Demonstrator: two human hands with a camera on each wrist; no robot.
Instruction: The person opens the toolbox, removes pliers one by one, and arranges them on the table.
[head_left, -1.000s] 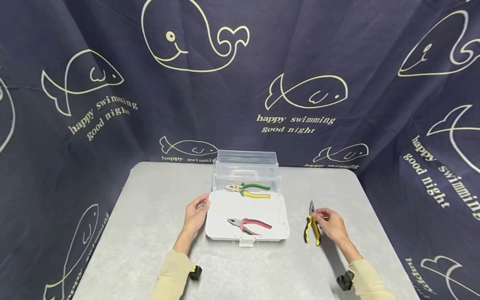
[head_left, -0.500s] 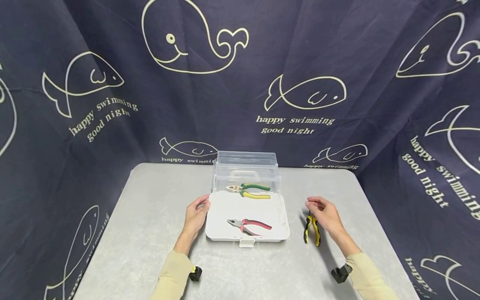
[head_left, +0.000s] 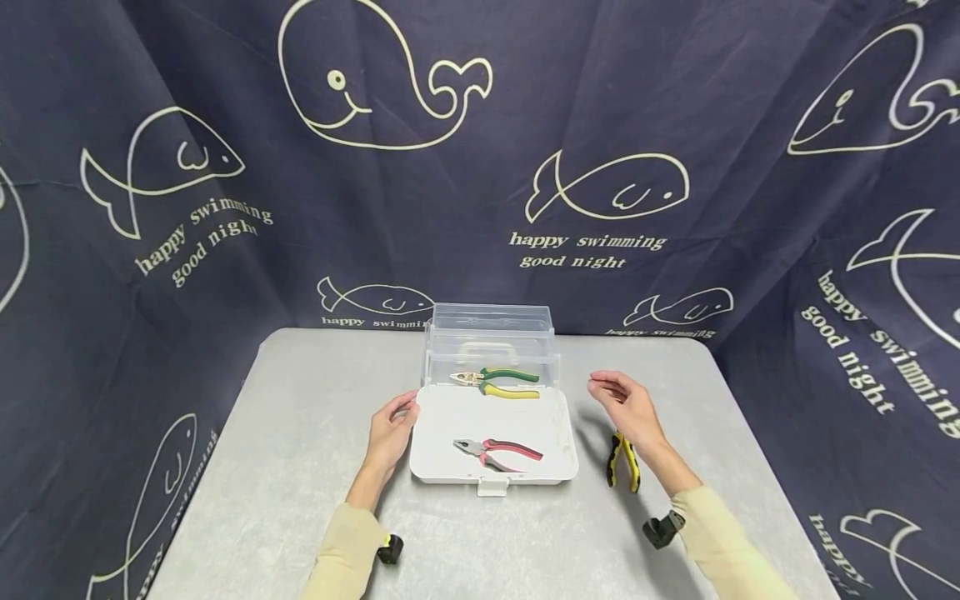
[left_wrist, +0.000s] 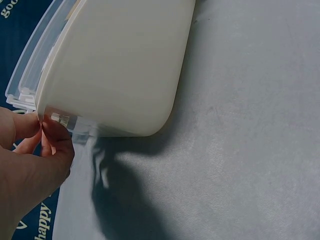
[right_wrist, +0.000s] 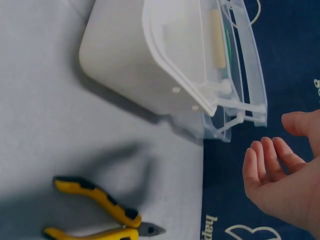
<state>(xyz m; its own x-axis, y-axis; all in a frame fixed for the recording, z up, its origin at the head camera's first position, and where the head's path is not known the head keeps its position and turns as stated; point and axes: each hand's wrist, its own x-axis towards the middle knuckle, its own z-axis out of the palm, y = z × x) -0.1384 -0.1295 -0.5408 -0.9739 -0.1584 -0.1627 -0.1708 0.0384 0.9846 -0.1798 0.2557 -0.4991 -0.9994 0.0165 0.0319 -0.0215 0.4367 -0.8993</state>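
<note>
My left hand point(head_left: 390, 432) pinches the upper left rim of an opened white toolbox point(head_left: 438, 421), thumb and fingertips meeting at its edge in the left wrist view. Inside the box lie pliers with red-and-black handles point(head_left: 517, 447). Farther back, pliers with green and yellow handles point(head_left: 512, 392) lie across the clear trays. My right hand point(head_left: 630, 414) hovers to the right of the box, its fingers loosely bent and holding nothing. Beneath that arm, yellow-and-black needle-nose pliers point(right_wrist: 100, 197) rest on the table with handles spread; the head view hides their nose.
The toolbox's clear tiered trays point(head_left: 491, 333) stand folded back behind it. A latch point(head_left: 492, 486) hangs at its front. Past the grey table's point(head_left: 315, 367) far edge hangs a dark blue curtain point(head_left: 420, 217) printed with fish and whales.
My right hand has let go of the needle-nose pliers, leaving them on the table, and has moved up and left toward the box. The left hand stays at the rim.
</note>
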